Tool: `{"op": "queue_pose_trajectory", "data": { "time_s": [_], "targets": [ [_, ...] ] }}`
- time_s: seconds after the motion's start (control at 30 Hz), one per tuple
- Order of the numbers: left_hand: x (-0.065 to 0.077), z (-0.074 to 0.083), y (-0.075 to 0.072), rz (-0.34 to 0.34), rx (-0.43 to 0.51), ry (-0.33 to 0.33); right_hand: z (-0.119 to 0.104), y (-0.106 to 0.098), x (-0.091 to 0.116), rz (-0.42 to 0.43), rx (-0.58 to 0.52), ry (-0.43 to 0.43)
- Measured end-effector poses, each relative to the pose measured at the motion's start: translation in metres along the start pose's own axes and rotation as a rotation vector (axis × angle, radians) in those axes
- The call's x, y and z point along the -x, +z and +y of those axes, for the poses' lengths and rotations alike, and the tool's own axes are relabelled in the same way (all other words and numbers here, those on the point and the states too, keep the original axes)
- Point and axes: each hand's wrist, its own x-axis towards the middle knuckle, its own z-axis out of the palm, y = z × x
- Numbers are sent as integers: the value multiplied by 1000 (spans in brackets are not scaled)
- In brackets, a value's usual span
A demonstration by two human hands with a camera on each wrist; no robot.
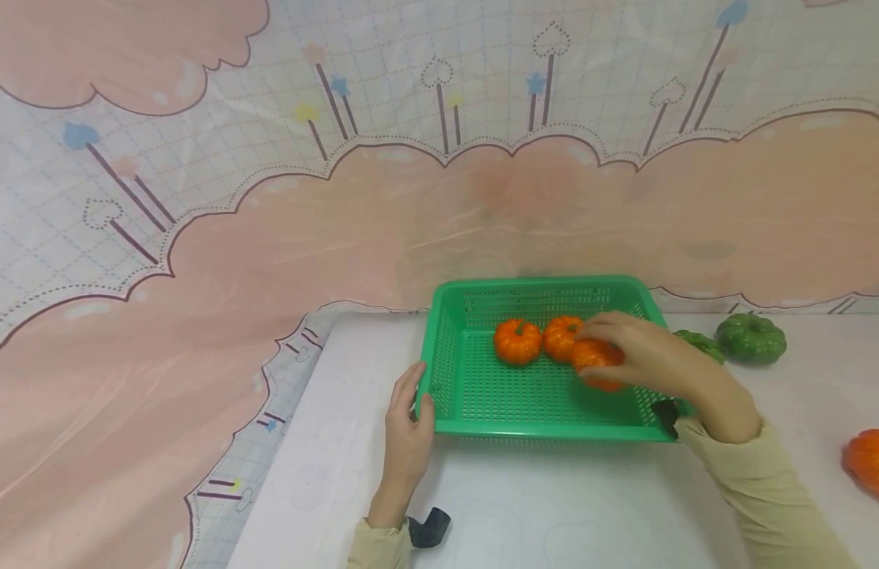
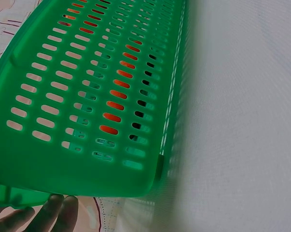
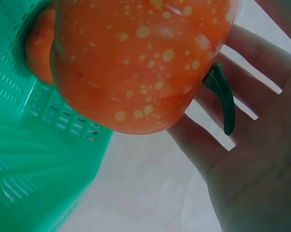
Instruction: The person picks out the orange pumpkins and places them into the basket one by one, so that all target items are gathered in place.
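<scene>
A green plastic basket (image 1: pixel 546 430) with slotted walls stands on the white table. My left hand (image 1: pixel 407 431) grips its left rim near the front corner; fingertips (image 2: pixel 52 212) show at the basket's edge in the left wrist view. Over the right part of the basket, my right hand (image 1: pixel 635 356) holds an orange toy pumpkin (image 1: pixel 597 365) by its stem side. Yellow specks and a dark green stem show on this pumpkin (image 3: pixel 135 67) in the right wrist view. Two more orange pumpkins, one at the left (image 1: pixel 517 342) and one beside it (image 1: pixel 559 338), sit inside the basket.
Right of the basket lie a green pumpkin (image 1: pixel 751 339) and another green one (image 1: pixel 701 345), partly hidden by my right arm. An orange pumpkin (image 1: pixel 873 465) is at the far right edge. A patterned cloth (image 1: pixel 340 245) hangs behind the table.
</scene>
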Motion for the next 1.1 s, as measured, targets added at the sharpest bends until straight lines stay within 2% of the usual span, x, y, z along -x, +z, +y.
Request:
{"op": "queue_pose_trajectory", "data": {
  "time_s": [0.47, 0.83, 1.1],
  "targets": [
    [1, 0, -2, 2, -9, 4, -7, 6, -12, -44, -5, 10],
    [1, 1, -1, -3, -18, 5, -9, 12, -24, -66, 7, -48],
    [1, 1, -1, -2, -16, 13, -10, 23, -35, -50, 0, -120]
  ]
}}
